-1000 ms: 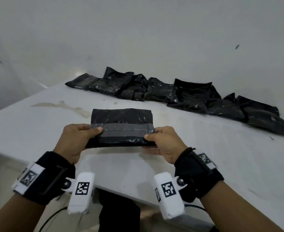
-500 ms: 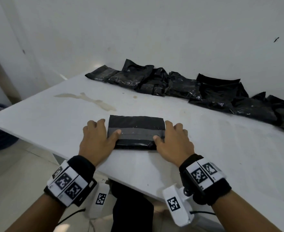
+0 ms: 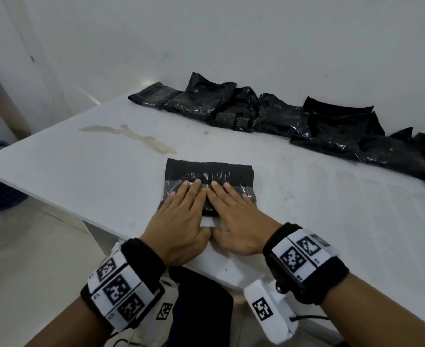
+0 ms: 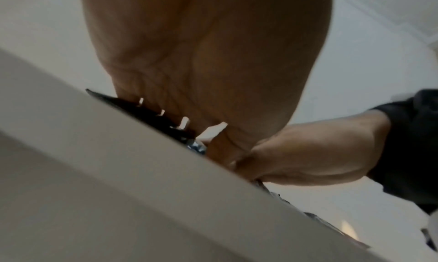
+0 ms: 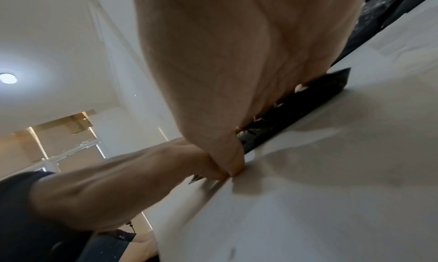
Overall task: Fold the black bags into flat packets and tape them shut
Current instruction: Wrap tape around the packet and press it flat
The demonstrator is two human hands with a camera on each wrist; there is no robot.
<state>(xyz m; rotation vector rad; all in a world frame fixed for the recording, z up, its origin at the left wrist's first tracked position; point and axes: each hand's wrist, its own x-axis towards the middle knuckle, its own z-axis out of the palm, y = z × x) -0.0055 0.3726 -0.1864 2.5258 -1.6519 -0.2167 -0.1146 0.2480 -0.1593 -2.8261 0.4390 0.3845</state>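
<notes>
The folded packet is pressed flat on the desk under the left hand and right hand, fingers extended, side by side. The tape strip is judged to be at the sealing step. Firm outward smoothing is called for next.

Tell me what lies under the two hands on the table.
Under the left hand and right hand lies a folded black packet with a clear tape strip. The strip's middle and the packet's near edge are covered.
</notes>
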